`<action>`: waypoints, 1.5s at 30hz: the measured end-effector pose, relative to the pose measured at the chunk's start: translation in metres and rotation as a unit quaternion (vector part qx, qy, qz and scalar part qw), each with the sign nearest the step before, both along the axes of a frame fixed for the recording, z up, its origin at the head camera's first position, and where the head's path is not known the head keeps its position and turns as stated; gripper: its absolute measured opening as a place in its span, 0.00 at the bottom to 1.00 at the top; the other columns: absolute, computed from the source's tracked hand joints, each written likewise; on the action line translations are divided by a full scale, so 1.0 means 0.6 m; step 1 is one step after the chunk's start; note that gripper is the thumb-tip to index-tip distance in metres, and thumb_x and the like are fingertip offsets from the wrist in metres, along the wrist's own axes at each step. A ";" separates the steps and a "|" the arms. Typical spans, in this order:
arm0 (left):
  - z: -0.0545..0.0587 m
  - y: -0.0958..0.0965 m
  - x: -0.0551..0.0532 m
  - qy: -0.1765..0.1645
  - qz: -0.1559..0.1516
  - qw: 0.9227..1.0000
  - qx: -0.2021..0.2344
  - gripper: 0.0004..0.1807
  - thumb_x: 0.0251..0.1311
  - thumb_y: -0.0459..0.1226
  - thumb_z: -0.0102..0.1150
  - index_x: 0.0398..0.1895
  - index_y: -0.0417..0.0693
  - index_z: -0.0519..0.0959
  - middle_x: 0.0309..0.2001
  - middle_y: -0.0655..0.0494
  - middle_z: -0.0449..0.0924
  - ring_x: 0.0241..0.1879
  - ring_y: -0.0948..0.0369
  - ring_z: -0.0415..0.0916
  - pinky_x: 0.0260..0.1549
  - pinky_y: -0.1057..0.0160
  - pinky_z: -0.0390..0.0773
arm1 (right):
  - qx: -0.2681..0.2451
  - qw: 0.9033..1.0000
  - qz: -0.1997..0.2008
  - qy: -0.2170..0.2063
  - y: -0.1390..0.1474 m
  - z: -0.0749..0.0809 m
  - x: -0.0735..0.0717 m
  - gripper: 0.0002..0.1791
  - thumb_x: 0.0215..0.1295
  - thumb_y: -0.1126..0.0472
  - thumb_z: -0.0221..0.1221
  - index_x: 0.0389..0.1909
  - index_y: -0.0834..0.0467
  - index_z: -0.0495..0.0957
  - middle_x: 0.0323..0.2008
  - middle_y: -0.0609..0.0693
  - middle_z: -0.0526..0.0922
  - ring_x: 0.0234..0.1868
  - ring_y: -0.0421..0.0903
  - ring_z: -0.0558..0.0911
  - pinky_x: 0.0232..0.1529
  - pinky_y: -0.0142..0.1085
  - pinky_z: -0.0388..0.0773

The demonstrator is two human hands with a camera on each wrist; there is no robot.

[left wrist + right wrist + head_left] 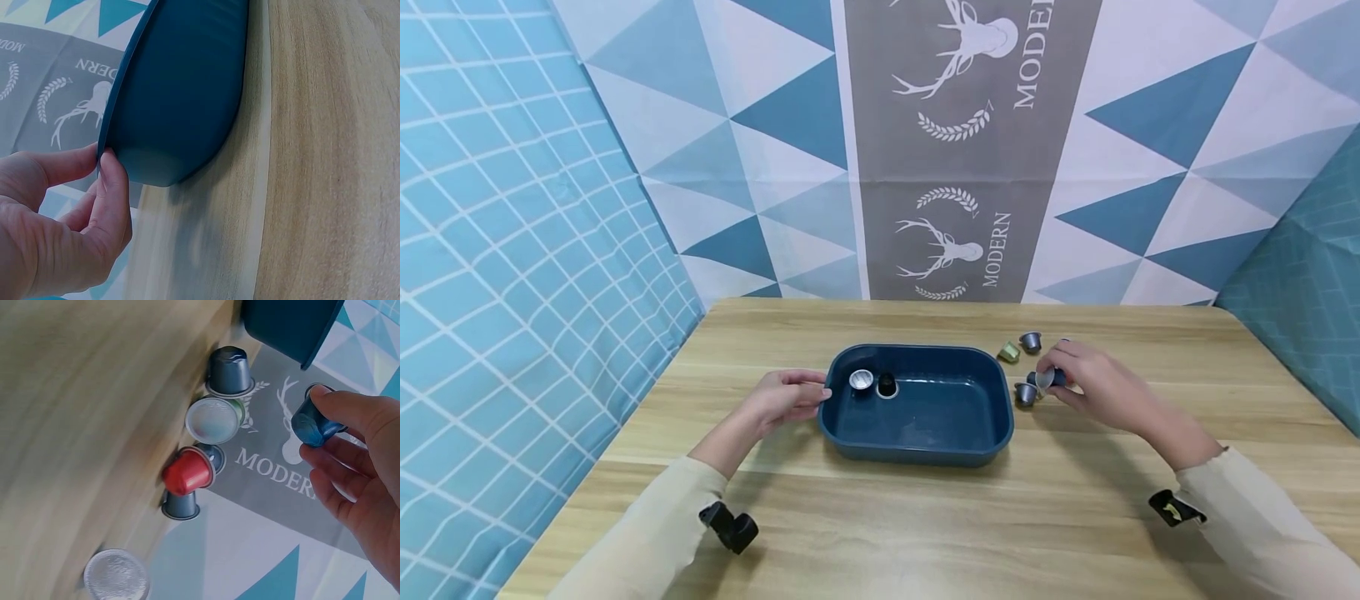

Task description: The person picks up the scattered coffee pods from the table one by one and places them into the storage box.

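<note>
My left hand point(786, 400) pinches the left rim of a dark blue rectangular tub point(917, 454), thumb and fingers on either side of the wall in the left wrist view. Inside the tub, toward its left end, are a coffee capsule with a silver lid point(861, 381) facing up and a black coffee capsule point(887, 383). Right of the tub, my right hand point(1097, 385) holds a blue coffee capsule point(312, 425) between thumb and fingers, above the table. Close by it on the table are a red capsule point(187, 472) and a dark grey capsule point(229, 370).
Also right of the tub lie a gold-green capsule point(1009, 352), a grey capsule point(1031, 342) behind it, and a silver-lidded capsule point(117, 575). The wooden table point(880, 533) ends at a patterned cloth backdrop point(775, 167), with a blue checked cloth point(512, 250) on the left.
</note>
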State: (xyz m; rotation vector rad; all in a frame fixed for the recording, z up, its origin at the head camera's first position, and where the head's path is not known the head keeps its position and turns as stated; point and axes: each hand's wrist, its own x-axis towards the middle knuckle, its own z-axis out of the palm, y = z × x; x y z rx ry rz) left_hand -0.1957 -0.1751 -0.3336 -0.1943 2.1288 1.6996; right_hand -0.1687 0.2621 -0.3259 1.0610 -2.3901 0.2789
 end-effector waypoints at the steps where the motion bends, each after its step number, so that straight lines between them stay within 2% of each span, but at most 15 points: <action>1: 0.001 0.000 0.000 0.000 0.000 1.000 -0.001 0.25 0.61 0.35 0.62 0.61 0.38 0.72 0.40 0.57 0.83 0.36 0.66 0.81 0.40 0.68 0.84 | 0.001 1.000 0.000 -0.002 -0.002 0.003 -0.001 0.20 0.36 0.74 0.75 0.32 0.59 0.79 0.29 0.47 0.79 0.28 0.35 0.73 0.26 0.26 0.76; 10: -0.002 0.001 0.003 -0.001 0.004 1.000 -0.001 0.24 0.61 0.35 0.62 0.60 0.37 0.72 0.38 0.57 0.83 0.35 0.67 0.81 0.40 0.67 0.84 | 0.012 1.000 -0.004 -0.014 -0.016 0.018 -0.005 0.19 0.38 0.72 0.75 0.33 0.59 0.80 0.31 0.48 0.81 0.31 0.38 0.80 0.33 0.35 0.84; 19: -0.008 -0.002 0.011 -0.006 0.006 1.000 -0.008 0.24 0.61 0.35 0.61 0.60 0.38 0.72 0.43 0.54 0.83 0.38 0.64 0.82 0.41 0.67 0.84 | 0.021 0.999 -0.004 -0.031 -0.032 0.025 -0.007 0.17 0.43 0.69 0.74 0.34 0.57 0.80 0.31 0.46 0.80 0.31 0.37 0.78 0.32 0.33 0.82; 31: -0.018 -0.001 0.016 -0.007 0.006 1.000 -0.002 0.24 0.61 0.35 0.61 0.60 0.37 0.73 0.40 0.56 0.84 0.36 0.66 0.81 0.40 0.67 0.84 | 0.025 0.999 0.030 -0.027 -0.052 0.030 -0.010 0.16 0.44 0.69 0.73 0.33 0.57 0.79 0.31 0.44 0.79 0.31 0.36 0.77 0.32 0.31 0.80; 38: -0.013 -0.001 0.010 -0.002 0.003 1.000 -0.003 0.24 0.61 0.36 0.61 0.60 0.38 0.72 0.43 0.55 0.83 0.36 0.67 0.81 0.40 0.68 0.84 | 0.026 0.998 0.045 -0.029 -0.071 0.044 -0.021 0.15 0.46 0.69 0.72 0.34 0.58 0.79 0.31 0.45 0.79 0.31 0.37 0.78 0.32 0.31 0.80; 45: -0.001 0.001 0.003 0.003 0.002 1.000 0.006 0.24 0.61 0.34 0.61 0.61 0.37 0.72 0.39 0.58 0.83 0.35 0.68 0.81 0.38 0.69 0.84 | 0.047 0.998 0.039 -0.031 -0.087 0.061 -0.030 0.15 0.46 0.67 0.73 0.35 0.57 0.79 0.32 0.47 0.80 0.32 0.38 0.78 0.33 0.33 0.80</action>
